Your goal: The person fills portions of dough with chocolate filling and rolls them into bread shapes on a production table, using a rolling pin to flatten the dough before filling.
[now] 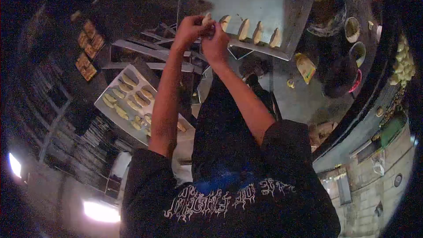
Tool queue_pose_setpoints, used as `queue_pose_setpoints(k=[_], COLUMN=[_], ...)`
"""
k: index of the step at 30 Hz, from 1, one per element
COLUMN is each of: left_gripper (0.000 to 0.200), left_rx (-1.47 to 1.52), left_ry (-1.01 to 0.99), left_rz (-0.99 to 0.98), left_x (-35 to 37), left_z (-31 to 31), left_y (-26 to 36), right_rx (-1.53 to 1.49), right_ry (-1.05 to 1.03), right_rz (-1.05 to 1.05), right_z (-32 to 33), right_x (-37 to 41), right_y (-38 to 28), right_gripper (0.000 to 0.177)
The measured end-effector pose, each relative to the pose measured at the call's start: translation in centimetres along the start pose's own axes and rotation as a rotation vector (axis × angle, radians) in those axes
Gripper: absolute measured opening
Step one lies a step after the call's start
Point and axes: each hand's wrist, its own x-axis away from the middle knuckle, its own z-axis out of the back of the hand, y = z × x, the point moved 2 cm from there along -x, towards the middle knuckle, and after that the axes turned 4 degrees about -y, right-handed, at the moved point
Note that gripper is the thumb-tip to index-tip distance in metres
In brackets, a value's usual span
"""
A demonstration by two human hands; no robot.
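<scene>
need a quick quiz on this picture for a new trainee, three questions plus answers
1. How many dough pieces lie in the row on the front tray, leaving out the held piece at the left hand?

2. True or false: the yellow packet lies outside the front tray.

3. Where is the other tray that bears dough pieces?
a) to the right of the front tray
b) over on the person's left side
c) on top of the front tray

Key:
1. Four.
2. True.
3. b.
</scene>
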Motion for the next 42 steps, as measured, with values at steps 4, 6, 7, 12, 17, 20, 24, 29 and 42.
queue_pose_setpoints(k=[4, 6, 7, 12, 17, 20, 24, 29, 42], left_gripper=[0.048, 0.046, 0.045, 0.039, 0.044, 0.047, 0.048, 0.029, 0.034], left_rx=[0.005, -0.159, -0.241, -0.168, -0.189, -0.215, -0.239, -0.320, -0.365], left_ry=[0.124, 0.302, 0.394, 0.497, 0.587, 0.608, 0.558, 0.681, 0.593], left_rz=[-0.020, -0.095, -0.131, -0.295, -0.307, -0.344, -0.312, -0.421, -0.371], left_x=[-3.8, -4.9, -5.5, -4.6, -4.0, -4.2, -4.7, -3.9, -3.8], left_z=[-0.4, -1.8, -2.7, -6.0, -7.7, -8.2, -8.0, -8.2, -7.7], left_y=[-3.8, -5.4, -6.3, -7.3, -6.9, -7.1, -7.4, -6.1, -6.6], right_rx=[0.074, 0.143, 0.184, 0.248, 0.227, 0.524, 0.508, 0.318, 0.606], right_ry=[-0.025, -0.045, -0.019, 0.013, 0.044, 0.159, 0.104, 0.039, -0.084], right_rz=[0.029, -0.024, -0.017, 0.024, -0.224, -0.044, -0.021, -0.204, -0.004], right_z=[-0.4, -0.2, 0.2, 3.4, 4.0, 1.3, 0.7, 2.2, 3.0], right_x=[-0.5, -1.5, -2.1, -3.6, -3.2, -3.4, -4.0, -3.9, -3.0], right_y=[1.9, 5.1, 6.0, 7.1, 5.3, 7.8, 7.4, 7.3, 7.3], right_gripper=[0.036, 0.034, 0.033, 0.030, 0.039, 0.035, 0.036, 0.037, 0.045])
